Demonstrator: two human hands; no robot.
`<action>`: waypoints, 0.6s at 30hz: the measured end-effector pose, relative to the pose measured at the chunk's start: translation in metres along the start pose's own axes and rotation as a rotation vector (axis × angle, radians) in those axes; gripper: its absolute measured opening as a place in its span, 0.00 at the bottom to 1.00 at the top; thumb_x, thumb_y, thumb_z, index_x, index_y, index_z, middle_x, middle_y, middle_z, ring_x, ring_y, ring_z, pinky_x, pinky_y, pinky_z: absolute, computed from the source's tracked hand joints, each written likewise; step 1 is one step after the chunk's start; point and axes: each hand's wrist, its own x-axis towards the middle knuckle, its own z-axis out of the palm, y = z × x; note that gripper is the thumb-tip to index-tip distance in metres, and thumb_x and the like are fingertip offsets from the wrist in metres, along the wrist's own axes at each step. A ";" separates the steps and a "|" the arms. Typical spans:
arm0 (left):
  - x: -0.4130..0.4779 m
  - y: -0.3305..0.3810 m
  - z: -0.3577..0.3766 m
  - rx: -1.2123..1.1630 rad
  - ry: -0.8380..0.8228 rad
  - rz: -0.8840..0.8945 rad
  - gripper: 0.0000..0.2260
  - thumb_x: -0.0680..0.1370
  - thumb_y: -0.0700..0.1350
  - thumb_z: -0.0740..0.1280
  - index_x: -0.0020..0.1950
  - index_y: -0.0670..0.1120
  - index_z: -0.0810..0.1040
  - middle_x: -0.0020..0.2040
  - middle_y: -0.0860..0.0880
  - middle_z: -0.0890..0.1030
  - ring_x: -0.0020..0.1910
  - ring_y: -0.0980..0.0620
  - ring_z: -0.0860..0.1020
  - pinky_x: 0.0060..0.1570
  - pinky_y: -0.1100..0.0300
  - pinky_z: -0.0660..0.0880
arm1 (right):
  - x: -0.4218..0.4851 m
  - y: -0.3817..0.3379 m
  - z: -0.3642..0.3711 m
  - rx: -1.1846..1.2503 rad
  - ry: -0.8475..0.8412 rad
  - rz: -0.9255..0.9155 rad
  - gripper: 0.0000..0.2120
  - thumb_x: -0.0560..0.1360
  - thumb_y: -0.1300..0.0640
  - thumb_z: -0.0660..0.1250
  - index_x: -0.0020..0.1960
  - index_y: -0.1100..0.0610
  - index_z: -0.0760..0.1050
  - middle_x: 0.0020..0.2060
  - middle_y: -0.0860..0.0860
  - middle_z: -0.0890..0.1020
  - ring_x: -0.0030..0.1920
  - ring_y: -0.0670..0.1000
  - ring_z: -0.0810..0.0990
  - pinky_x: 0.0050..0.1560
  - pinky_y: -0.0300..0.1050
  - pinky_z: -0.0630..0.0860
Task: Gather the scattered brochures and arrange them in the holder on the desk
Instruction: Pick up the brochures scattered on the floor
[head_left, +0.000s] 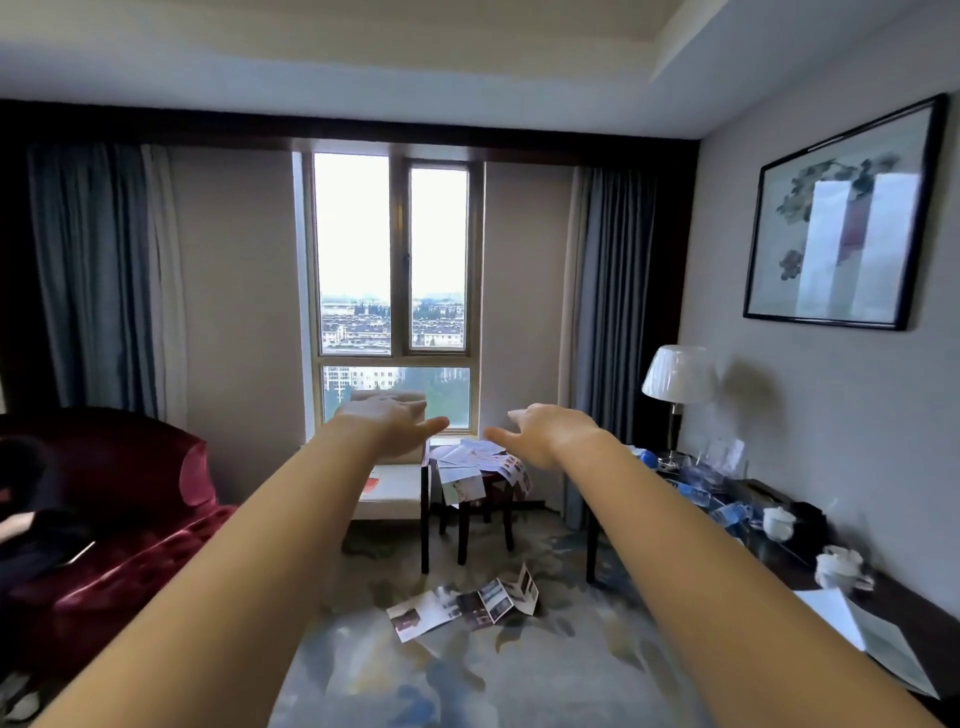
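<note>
Both my arms stretch straight out in front of me. My left hand (388, 423) and my right hand (540, 434) are held out flat with straight fingers and hold nothing. Beyond them, several brochures (480, 465) lie in a loose heap on a small dark round table (493, 491), some hanging over its edge. An unfolded brochure (467, 603) lies on the carpet below. A clear holder (724, 453) stands on the dark desk (779, 551) at the right, near the lamp.
A cream chair (392, 488) with a red paper on its seat stands left of the small table. A red sofa (119, 519) with a person on it fills the left. On the desk are a lamp (675, 379), water bottles, white cups and papers (862, 634).
</note>
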 end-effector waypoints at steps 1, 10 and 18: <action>0.025 -0.004 0.005 0.009 -0.003 0.002 0.31 0.77 0.68 0.46 0.77 0.54 0.58 0.79 0.51 0.56 0.77 0.49 0.55 0.73 0.46 0.59 | 0.026 0.003 0.004 -0.010 -0.006 0.003 0.35 0.78 0.32 0.46 0.75 0.53 0.62 0.74 0.52 0.66 0.72 0.54 0.67 0.63 0.51 0.70; 0.252 -0.032 0.057 0.038 -0.020 -0.017 0.31 0.78 0.68 0.46 0.78 0.55 0.54 0.79 0.51 0.54 0.78 0.49 0.54 0.72 0.48 0.58 | 0.267 0.044 0.052 -0.058 0.001 -0.001 0.36 0.77 0.31 0.45 0.74 0.54 0.64 0.73 0.53 0.67 0.70 0.54 0.69 0.59 0.50 0.71; 0.455 -0.053 0.058 0.026 -0.009 -0.040 0.32 0.76 0.70 0.44 0.78 0.56 0.53 0.79 0.50 0.55 0.78 0.49 0.53 0.74 0.44 0.57 | 0.474 0.079 0.057 -0.041 0.020 -0.012 0.36 0.77 0.31 0.46 0.74 0.55 0.64 0.72 0.53 0.68 0.70 0.54 0.69 0.65 0.54 0.70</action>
